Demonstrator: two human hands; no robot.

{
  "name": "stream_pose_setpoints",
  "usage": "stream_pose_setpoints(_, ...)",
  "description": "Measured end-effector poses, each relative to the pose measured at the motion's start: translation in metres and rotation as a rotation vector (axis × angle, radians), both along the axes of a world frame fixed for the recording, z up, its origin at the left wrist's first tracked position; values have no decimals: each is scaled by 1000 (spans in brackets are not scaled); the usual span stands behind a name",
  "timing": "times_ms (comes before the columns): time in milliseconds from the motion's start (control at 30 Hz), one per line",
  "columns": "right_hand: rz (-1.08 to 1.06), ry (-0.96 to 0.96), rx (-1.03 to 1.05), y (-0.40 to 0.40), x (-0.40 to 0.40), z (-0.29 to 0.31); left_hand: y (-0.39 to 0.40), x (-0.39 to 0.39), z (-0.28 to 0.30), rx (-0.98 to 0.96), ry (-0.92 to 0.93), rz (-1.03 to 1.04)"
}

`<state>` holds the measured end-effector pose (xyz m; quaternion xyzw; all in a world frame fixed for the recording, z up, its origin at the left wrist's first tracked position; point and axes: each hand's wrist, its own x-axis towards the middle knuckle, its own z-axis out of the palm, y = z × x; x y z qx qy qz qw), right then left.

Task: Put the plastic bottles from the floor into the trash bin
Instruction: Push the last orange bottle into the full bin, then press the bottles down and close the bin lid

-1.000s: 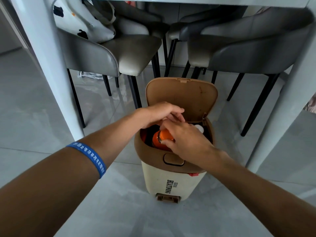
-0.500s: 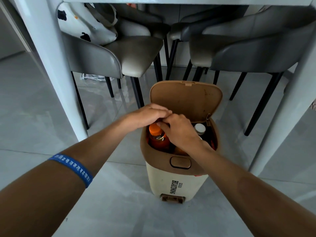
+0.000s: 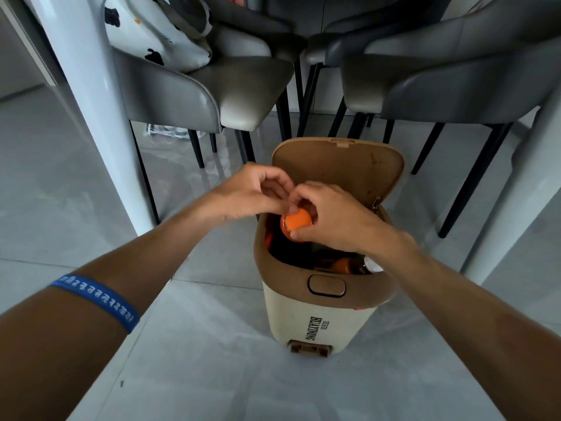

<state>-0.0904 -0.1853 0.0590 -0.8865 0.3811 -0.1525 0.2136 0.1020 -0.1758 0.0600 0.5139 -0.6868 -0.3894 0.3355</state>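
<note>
A cream trash bin [image 3: 318, 317] with a brown rim stands on the floor, its brown lid [image 3: 337, 168] tipped up and back. An orange-capped plastic bottle [image 3: 297, 222] sticks up at the bin's left side. My right hand [image 3: 337, 220] grips its cap from the right and above. My left hand [image 3: 253, 192] hovers beside it, fingers curled and touching the right hand's fingertips near the cap. Lower in the bin lie more bottles, one with an orange part [image 3: 341, 265] and one with a white cap [image 3: 372, 265]. Their bodies are mostly hidden.
A white table leg [image 3: 100, 110] rises on the left and another [image 3: 525, 189] on the right. Grey chairs [image 3: 218, 86] with black legs stand behind the bin; one holds a white spotted bag [image 3: 158, 31]. Grey tiled floor [image 3: 212, 360] spreads in front.
The camera has moved closer. The orange-capped bottle has shifted from the bin's left corner toward the middle, now under my right hand's grip, and my left hand has lifted slightly.
</note>
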Motion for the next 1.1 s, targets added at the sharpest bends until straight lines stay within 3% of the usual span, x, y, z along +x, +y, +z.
stream_pose_setpoints(200, 138, 184, 129, 9, 1, -34, 8, -5, -17, 142, -306, -123)
stream_pose_setpoints(300, 142, 305, 258, 7, 0, -33, 8, -4, -17, 137, -258, -67)
stream_pose_setpoints(400, 89, 257, 246, 7, -10, -26, 7, -1, -14, 13, -200, 59)
stream_pose_setpoints(500, -101, -155, 94, 3, -31, 0, 6, -3, -13, -289, -196, 295)
stream_pose_setpoints(567, -310, -445, -239, -2, -47, 23, 3, -7, -5, -515, -201, 480)
stream_pose_setpoints(633, -476, -433, -561, -11, -60, 36, -2, -14, 1, -579, -268, 573)
stream_pose_setpoints(700, -511, -198, -577, -20, -69, 33, -6, -21, 3, -445, -319, 508)
stream_pose_setpoints(767, -479, -67, -415, -19, -72, 18, -2, -28, -2, -356, -271, 405)
stream_pose_setpoints(933, -311, -116, -398, 25, -95, -24, 43, -25, -14, -553, -419, 197)
stream_pose_setpoints(1100, -202, -26, -379, 56, -120, -69, 85, -17, -58, -449, -620, 4)
